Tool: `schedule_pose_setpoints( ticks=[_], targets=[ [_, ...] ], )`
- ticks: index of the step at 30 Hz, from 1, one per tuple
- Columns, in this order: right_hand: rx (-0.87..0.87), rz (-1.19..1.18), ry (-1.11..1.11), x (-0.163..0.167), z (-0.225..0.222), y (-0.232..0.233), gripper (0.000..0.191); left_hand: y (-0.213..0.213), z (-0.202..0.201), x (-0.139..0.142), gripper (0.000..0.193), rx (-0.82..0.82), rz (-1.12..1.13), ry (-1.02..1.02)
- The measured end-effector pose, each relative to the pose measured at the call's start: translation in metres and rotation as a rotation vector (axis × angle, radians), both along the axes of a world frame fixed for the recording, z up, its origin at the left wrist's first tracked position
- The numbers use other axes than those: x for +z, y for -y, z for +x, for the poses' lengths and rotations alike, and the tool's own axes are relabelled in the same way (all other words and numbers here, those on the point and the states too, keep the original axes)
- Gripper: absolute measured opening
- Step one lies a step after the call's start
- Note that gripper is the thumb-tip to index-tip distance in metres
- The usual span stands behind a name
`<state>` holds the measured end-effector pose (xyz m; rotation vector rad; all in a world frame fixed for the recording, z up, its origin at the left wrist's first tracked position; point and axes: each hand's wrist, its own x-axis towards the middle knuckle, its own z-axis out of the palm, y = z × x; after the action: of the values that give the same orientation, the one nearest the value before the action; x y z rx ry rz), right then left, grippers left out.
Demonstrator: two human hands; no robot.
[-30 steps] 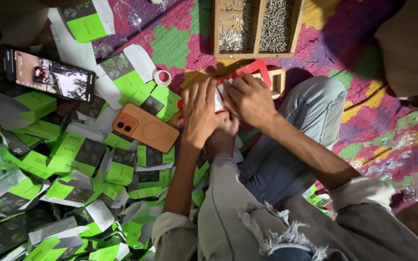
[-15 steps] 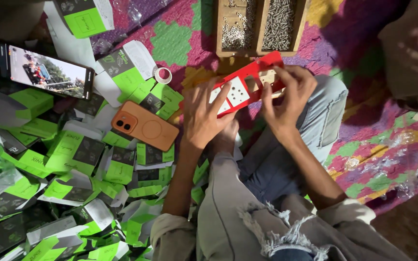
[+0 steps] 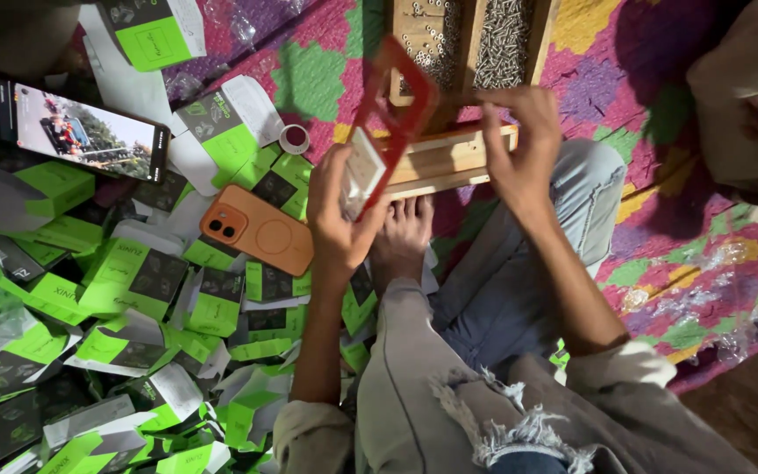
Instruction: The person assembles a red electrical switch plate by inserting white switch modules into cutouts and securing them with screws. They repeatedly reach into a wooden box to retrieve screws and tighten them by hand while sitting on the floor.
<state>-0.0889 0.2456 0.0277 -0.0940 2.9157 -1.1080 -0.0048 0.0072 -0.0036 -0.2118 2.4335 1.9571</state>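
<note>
Green boxes (image 3: pixel 133 272) over patterned mat (image 3: pixel 660 290), seemingly

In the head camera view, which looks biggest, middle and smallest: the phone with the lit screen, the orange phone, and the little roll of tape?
Largest to smallest, as they look:
1. Phone with the lit screen, lying upper left.
2. Orange phone, face down; somewhat shorter, though its tilt makes the gap unsure.
3. Small tape roll, far the smallest.

A makeshift floor workshop for packing small goods: a heap of green-and-black cardboard product boxes (image 3: pixel 133 272) spreads across the left, a divided wooden tray of small metal screws (image 3: pixel 471 39) sits at the far side, and a colourful patchwork floor mat (image 3: pixel 660 254) serves as the work surface.
</note>
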Motion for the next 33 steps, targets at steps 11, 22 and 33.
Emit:
schedule_pose_setpoints(
  ticks=[11, 22, 33],
  targets=[
    [0.502, 0.624, -0.223, -0.004, -0.081, 0.051, 0.010, -0.004, 0.009, -0.013, 0.083, 0.231, 1.412, 0.371],
    [0.432, 0.420, -0.120, -0.003, -0.085, 0.049, 0.011, -0.008, 0.004, -0.004, 0.082, 0.294, 1.528, 0.459],
    [0.075, -0.637, 0.248, 0.014, 0.004, 0.057, 0.010, -0.021, 0.012, -0.009, 0.070, 0.296, 1.604, 0.471]
  ],
)
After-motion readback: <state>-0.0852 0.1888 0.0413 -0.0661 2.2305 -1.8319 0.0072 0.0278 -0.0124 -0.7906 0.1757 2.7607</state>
